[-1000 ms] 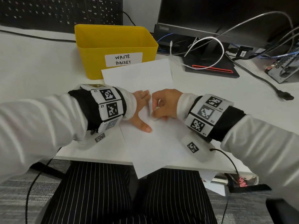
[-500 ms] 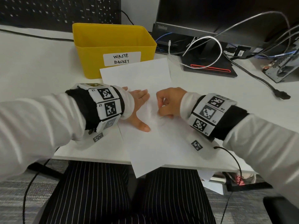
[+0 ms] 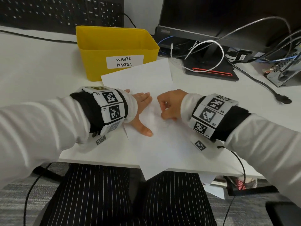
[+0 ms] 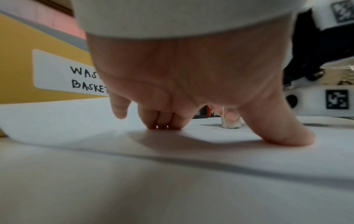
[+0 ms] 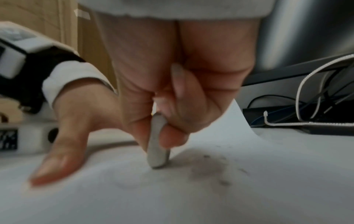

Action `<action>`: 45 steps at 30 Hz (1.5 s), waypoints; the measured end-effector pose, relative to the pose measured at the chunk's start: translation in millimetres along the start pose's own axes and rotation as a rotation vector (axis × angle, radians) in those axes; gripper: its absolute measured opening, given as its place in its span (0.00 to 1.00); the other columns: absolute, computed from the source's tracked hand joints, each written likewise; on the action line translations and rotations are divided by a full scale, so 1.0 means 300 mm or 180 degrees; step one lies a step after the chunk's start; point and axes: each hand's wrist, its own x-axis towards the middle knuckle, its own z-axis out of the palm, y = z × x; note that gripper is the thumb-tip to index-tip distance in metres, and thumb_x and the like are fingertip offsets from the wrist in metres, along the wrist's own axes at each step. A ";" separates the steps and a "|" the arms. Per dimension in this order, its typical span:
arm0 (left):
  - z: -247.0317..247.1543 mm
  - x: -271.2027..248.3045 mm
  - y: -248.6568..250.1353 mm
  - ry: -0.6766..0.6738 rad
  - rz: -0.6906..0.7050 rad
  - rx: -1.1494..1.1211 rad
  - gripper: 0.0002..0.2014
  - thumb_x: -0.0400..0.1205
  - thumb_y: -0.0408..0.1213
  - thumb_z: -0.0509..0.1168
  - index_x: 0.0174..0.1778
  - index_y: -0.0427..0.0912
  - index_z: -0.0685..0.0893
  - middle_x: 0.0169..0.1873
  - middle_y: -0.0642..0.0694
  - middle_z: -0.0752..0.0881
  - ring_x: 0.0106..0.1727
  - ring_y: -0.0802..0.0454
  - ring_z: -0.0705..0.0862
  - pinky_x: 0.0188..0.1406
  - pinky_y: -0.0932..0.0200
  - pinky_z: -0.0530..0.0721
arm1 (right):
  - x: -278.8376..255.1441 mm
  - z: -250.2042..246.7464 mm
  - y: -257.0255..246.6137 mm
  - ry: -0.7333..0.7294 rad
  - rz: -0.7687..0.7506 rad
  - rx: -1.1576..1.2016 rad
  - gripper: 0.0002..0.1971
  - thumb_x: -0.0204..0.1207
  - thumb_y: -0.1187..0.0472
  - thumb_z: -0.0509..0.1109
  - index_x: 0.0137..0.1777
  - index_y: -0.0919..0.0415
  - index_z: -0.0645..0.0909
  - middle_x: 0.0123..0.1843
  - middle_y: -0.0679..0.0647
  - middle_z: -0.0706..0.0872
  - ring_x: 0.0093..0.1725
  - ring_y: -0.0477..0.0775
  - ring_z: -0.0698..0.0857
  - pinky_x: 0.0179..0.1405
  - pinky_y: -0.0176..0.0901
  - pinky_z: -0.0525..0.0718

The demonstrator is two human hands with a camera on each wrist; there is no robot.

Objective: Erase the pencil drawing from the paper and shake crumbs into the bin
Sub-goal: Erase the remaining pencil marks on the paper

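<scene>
Here, keep the left hand (image 3: 140, 110) spread flat on the paper (image 3: 162, 144) in front of the yellow bin (image 3: 117, 46) while the right hand (image 3: 169, 105) pinches the eraser (image 5: 158, 142) upright on the grey smudge (image 5: 210, 168) — short, light strokes, so the sheet does not buckle

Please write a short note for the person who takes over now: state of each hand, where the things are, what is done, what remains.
Left hand: flat, fingers and thumb pressing the paper to the desk.
Right hand: pinching the eraser, its tip on the paper.
Yellow bin: behind the paper's far edge.
Done: part of the rubbing; grey smudges and crumbs lie beside the eraser.
Left: finish erasing, shake crumbs into the bin.
</scene>
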 end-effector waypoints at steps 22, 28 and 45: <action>0.000 0.028 0.012 0.0186 0.0326 -0.0131 0.50 0.75 0.66 0.59 0.83 0.50 0.37 0.83 0.50 0.39 0.85 0.47 0.42 0.82 0.42 0.44 | 0.009 0.015 0.023 -0.0126 -0.0159 0.0948 0.08 0.73 0.63 0.68 0.34 0.52 0.76 0.30 0.54 0.83 0.22 0.54 0.81 0.31 0.41 0.83; 0.008 0.031 0.004 0.0212 0.0335 -0.0101 0.49 0.74 0.68 0.58 0.83 0.53 0.37 0.83 0.52 0.40 0.85 0.47 0.42 0.82 0.38 0.45 | 0.026 -0.004 -0.005 -0.0166 -0.0156 0.0687 0.07 0.71 0.63 0.70 0.34 0.54 0.78 0.27 0.51 0.83 0.14 0.44 0.78 0.31 0.41 0.84; 0.015 0.038 -0.005 0.0198 0.0301 -0.0066 0.49 0.73 0.71 0.56 0.83 0.54 0.40 0.83 0.54 0.39 0.85 0.49 0.42 0.82 0.36 0.44 | -0.007 0.014 -0.044 -0.0424 0.0160 0.1031 0.09 0.71 0.67 0.69 0.31 0.58 0.76 0.24 0.54 0.81 0.13 0.45 0.76 0.24 0.35 0.78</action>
